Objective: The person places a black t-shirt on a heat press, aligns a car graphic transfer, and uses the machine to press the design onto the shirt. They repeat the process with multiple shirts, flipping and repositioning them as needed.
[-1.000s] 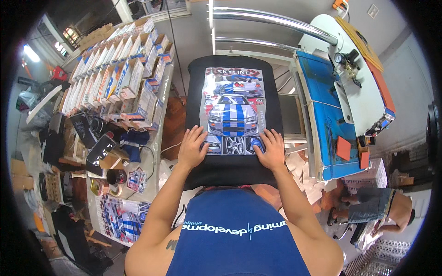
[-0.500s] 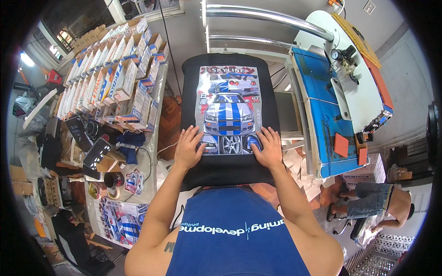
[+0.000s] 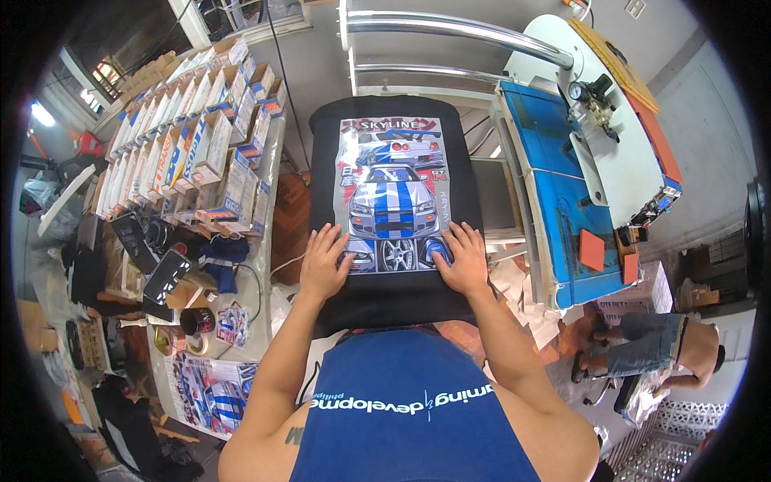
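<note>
A black T-shirt (image 3: 377,301) is stretched over a flat platen in front of me. On it lies a glossy transfer film (image 3: 393,170) printed with blue, silver and red cars. My left hand (image 3: 324,261) rests on the film's lower left corner, palm down with fingers spread. Across from it, my right hand (image 3: 462,259) lies the same way on the lower right corner. Neither hand grips anything. The platen itself is hidden under the shirt.
A heat press with a blue bed (image 3: 554,201) and pressure gauge (image 3: 577,91) stands at the right. Rows of narrow cardboard boxes (image 3: 210,149) fill the left table, with more printed film sheets (image 3: 213,394) at its near end. Another person (image 3: 666,345) bends over at far right.
The whole view has shifted slightly, so the scene sits a little further left. Both hands stay flat on the film's lower corners.
</note>
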Demonstrator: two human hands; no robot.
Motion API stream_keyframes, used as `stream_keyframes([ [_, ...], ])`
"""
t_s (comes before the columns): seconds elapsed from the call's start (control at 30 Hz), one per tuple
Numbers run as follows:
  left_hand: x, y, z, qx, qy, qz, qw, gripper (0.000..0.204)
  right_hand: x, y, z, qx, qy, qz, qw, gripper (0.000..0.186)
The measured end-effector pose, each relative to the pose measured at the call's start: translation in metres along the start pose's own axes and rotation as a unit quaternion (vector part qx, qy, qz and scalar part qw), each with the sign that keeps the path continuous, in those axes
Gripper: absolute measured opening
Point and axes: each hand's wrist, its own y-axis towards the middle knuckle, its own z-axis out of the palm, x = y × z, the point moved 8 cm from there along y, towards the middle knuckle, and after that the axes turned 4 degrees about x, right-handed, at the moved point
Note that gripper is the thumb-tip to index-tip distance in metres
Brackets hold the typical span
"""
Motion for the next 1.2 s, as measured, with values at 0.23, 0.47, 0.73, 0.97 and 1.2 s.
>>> stream_keyframes([
  [0.23, -0.006, 0.002, -0.004, -0.005, 0.006, -0.007, 1.0, 0.048, 0.001, -0.001, -0.001, -0.007, 0.012, -0.002, 1.0, 0.053],
  [0.47, 0.06, 0.021, -0.024, -0.18, -0.085, -0.043, 0.979, 0.019, -0.092, 0.004, -0.013, -0.116, 0.089, 0.169, 0.975, 0.045],
  [0.73, 0.157, -0.074, 0.051, 0.118, -0.593, -0.418, 0.678, 0.03, -0.153, -0.062, 0.067, 0.116, 0.626, 0.473, 0.61, 0.045],
  [0.97, 0.16, -0.082, 0.001, 0.04, -0.621, -0.344, 0.703, 0.029, -0.181, -0.076, 0.026, -0.01, 0.67, 0.395, 0.629, 0.035],
  [1.2, 0.156, -0.091, -0.037, 0.006, -0.388, -0.372, 0.843, 0.046, -0.187, -0.095, 0.018, -0.038, 0.565, 0.424, 0.707, 0.034],
])
